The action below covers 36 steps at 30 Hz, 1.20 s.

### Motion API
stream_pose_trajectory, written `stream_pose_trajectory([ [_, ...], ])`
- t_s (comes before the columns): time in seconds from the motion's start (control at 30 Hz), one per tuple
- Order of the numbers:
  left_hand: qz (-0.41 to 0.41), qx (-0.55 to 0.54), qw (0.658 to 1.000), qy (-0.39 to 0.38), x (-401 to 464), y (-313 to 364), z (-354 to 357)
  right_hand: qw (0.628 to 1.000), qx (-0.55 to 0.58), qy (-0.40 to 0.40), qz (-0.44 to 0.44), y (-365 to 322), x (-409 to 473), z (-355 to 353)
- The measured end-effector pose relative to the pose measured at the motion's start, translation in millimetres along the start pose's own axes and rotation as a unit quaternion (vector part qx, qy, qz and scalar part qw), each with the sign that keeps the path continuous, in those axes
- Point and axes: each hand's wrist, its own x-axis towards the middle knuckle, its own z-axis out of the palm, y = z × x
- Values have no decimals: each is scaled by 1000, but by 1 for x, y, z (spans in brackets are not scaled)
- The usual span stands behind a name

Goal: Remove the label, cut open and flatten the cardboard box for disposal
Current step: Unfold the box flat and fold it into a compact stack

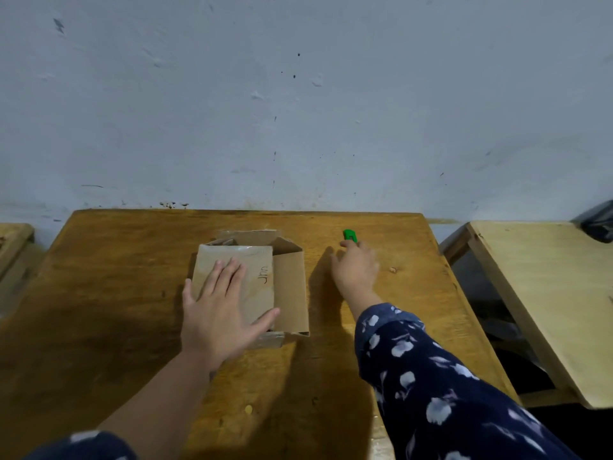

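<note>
A small brown cardboard box lies on the wooden table, partly collapsed, with its far flaps open and tape on its edges. A flap with handwriting faces up. My left hand presses flat on that flap, fingers spread. A green cutter lies on the table to the right of the box, near the far edge. My right hand reaches over it. The fingertips cover the cutter's near end and the thumb is splayed to the left, away from it.
A grey-blue wall rises right behind the table. A lighter wooden table stands to the right across a gap, with a dark object at its far corner. Another table edge shows at the far left.
</note>
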Motion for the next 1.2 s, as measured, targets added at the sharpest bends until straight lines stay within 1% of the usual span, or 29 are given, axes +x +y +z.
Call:
stream_pose_trajectory([
  [0.1, 6, 6, 1000, -2, -2, 3, -3, 997, 26, 17, -66, -17, -36, 7],
  [0.2, 11, 8, 1000, -10, -3, 4, -6, 992, 7, 32, -122, -27, -68, 10],
  [0.3, 8, -12, 999, -31, -2, 4, -11, 983, 1, 52, -177, -33, -86, 8],
  [0.33, 7, -20, 999, -32, -2, 2, -13, 979, -1, 46, -198, -37, -90, 7],
  [0.4, 8, -28, 999, -29, -3, -4, -17, 974, -21, 2, -227, -44, -96, 9],
  [0.43, 7, -30, 999, -29, -4, -8, -19, 975, -28, -23, -221, -46, -98, 13],
  [0.53, 1, -39, 999, -29, -7, -23, -27, 984, -61, -83, -148, -50, -104, 23],
  [0.6, -5, -47, 999, -25, -10, -37, -31, 983, -81, -111, -121, -56, -109, 32],
  [0.67, -12, -50, 999, -18, -13, -49, -32, 986, -69, -110, -103, -67, -117, 39],
  [0.8, -11, -67, 998, -10, -17, -65, -28, 986, -65, -106, -108, -81, -127, 44],
  [0.9, -9, -84, 996, -5, -17, -70, -26, 990, 17, -104, -89, -79, -126, 35],
  [0.97, -7, -81, 997, 3, -18, -70, -24, 993, 76, -81, -50, -70, -123, 31],
  [1.03, -2, -70, 998, 5, -19, -69, -23, 994, 91, -56, -9, -60, -120, 25],
  [1.07, 0, -64, 998, 6, -19, -69, -22, 997, 70, -44, 2, -53, -119, 23],
  [1.1, 2, -61, 998, 7, -19, -68, -22, 999, 25, -39, 3, -44, -117, 22],
  [1.2, 8, -59, 998, 17, -20, -68, -22, 989, -129, -65, -39, -21, -119, 27],
])
